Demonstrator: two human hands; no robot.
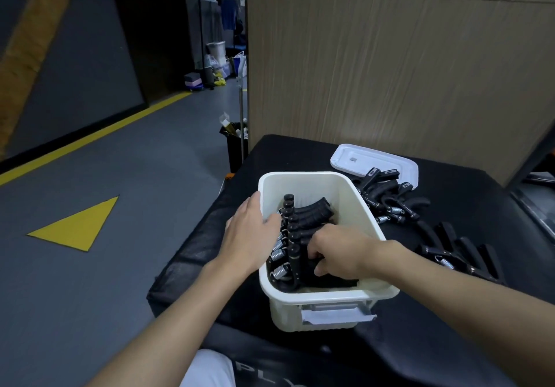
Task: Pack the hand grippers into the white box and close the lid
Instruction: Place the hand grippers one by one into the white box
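**Box part filled, both hands on the row, more grippers waiting**

Head view, the only one I have. The white box (322, 295) sits open on the black padded bench (450, 311), right in front of me. Inside it the packed grippers (303, 221) stand on edge in a tight row along the left side, with their coil springs (279, 272) towards the left wall and their black handles leaning right.

My left hand (249, 230) lies over the left rim. Its fingers are fairly straight and press flat against the row, and it grips nothing. My right hand (339, 251) reaches in from the right, fingers curled down onto a handle at the near end of the row. The fingertips are buried among the handles, so I read it as a hold on that one piece but can't confirm a full wrap.

The loose grippers (390, 203) lie in a heap just right of the box, with a second bunch (459, 254) nearer me on the bench. The lid (372, 160) lies flat behind the first heap, apart from the box.

I judge these to be stiff, fairly dense pieces with ribbed handles that won't slip. The springs and angled arms look likely to snag on their neighbours. I'd take each one by a single handle near its middle, keep off the spring, and slide it in parallel to the row. The thin-walled box may shift, so one hand should brace it.
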